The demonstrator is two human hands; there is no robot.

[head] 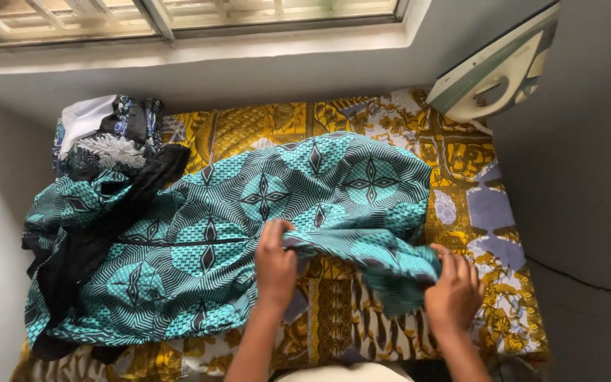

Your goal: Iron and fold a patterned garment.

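On the far left of the padded board, a heap of folded clothes in blue, white and black sits at the corner under the window. A black cloth trails from that heap down the left edge. Next comes the teal patterned garment, spread flat over the yellow printed cover; its long axis runs left to right across the board, with most of its bulk lying to the left of the hands and beyond them.

The left hand is closed on the garment's near edge around the middle, fingers curled over the fold. The right hand grasps the same edge at its right end, where the cloth is bunched and lifted a little off the cover. Between the two hands the hem hangs as a loose ridge. The left hand is nearer the main body of the garment; the right holds only its end.

At the far right corner, an iron, white and pale green, stands upright against the wall, well apart from both hands. No packages, labels or signs show.
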